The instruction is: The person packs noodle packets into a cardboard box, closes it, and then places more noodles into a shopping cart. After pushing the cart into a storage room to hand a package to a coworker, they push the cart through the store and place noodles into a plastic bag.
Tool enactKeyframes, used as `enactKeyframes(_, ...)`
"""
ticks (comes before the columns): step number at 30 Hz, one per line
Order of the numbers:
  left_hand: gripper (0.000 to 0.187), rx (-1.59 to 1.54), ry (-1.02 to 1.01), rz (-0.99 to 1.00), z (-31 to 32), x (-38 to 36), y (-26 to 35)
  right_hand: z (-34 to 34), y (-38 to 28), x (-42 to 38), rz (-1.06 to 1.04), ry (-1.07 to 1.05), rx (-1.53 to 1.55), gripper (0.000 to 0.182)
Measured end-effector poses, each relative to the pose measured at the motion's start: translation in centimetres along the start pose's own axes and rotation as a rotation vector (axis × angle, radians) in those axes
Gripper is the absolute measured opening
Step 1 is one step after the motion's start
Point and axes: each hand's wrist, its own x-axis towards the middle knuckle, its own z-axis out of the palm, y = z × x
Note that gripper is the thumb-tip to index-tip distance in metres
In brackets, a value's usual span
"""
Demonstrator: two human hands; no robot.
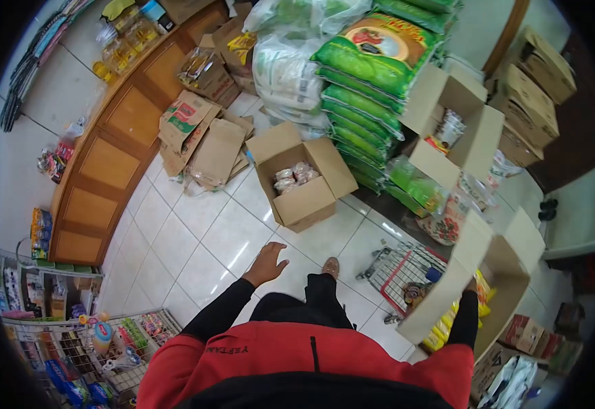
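Note:
My left hand [266,264] hangs over the tiled floor with its fingers apart, holding nothing. Closest to it, a little farther out, stands an open cardboard box [304,213] with several small wrapped packs [296,177] at the bottom. On the right, my right arm reaches into another open cardboard box [509,273], which holds yellow packets [483,294]. Only a bit of my right hand [472,283] shows beside those packets. Its fingers are hidden, so whether they grip anything cannot be made out.
A wire shopping cart [406,273] stands left of the right-hand box. Green rice sacks [365,102] are stacked ahead, beside an open carton [481,129]. Flattened cardboard [215,150] lies near the curved wooden counter [110,163]. Wire shelving with goods [147,320] is at lower left.

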Motion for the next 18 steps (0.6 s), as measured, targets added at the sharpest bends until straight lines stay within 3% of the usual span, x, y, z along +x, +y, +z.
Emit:
enactKeyframes(2, 0.041, -0.029, 0.002, -0.002, 0.7, 3.4, -2.5, -2.4, -1.5, -2.5, 0.138, -0.045, -0.246, 0.037)
enactKeyframes(8, 0.044, -0.110, 0.002, -0.132, 5.5, 17.0, -11.0, -8.1, -5.7, -9.3, 0.345, -0.037, -0.241, 0.039)
enactKeyframes(9, 0.046, -0.031, 0.020, -0.137, 7.5, 19.4, -14.1, -9.0, -8.3, -10.8, 0.312, 0.034, -0.207, 0.040)
enactKeyframes(10, 0.048, 0.043, 0.037, -0.147, 9.3, 21.6, -16.8, -10.2, -11.5, -12.9, 0.191, 0.242, -0.224, 0.034)
enactKeyframes(11, 0.053, 0.111, -0.009, -0.289, 8.2, 23.8, -16.7, -11.1, -14.7, -14.8, 0.063, 0.442, -0.241, 0.028)
enactKeyframes(13, 0.057, 0.176, -0.100, -0.329, 10.4, 27.0, -22.8, -12.7, -17.6, -17.6, 0.135, 0.696, 0.012, 0.031)
enactKeyframes(15, 0.064, 0.364, -0.078, -0.535, 11.1, 28.1, -25.4, -15.1, -14.1, -22.1, 0.413, 0.860, -0.284, 0.035)
enactKeyframes(16, 0.064, 0.357, -0.109, -0.536, 11.5, 28.7, -27.3, -16.7, -17.3, -23.3, 0.579, 0.917, -0.155, 0.037)
enactKeyframes(17, 0.059, 0.093, -0.423, -0.577, 11.8, 29.3, -29.2, -17.8, -22.8, -23.3, 0.741, 0.970, -0.022, 0.039)
enactKeyframes(18, 0.057, -0.179, -0.723, -0.608, 12.2, 29.5, -30.8, -18.4, -26.0, -23.1, 0.774, 1.069, -0.019, 0.039)
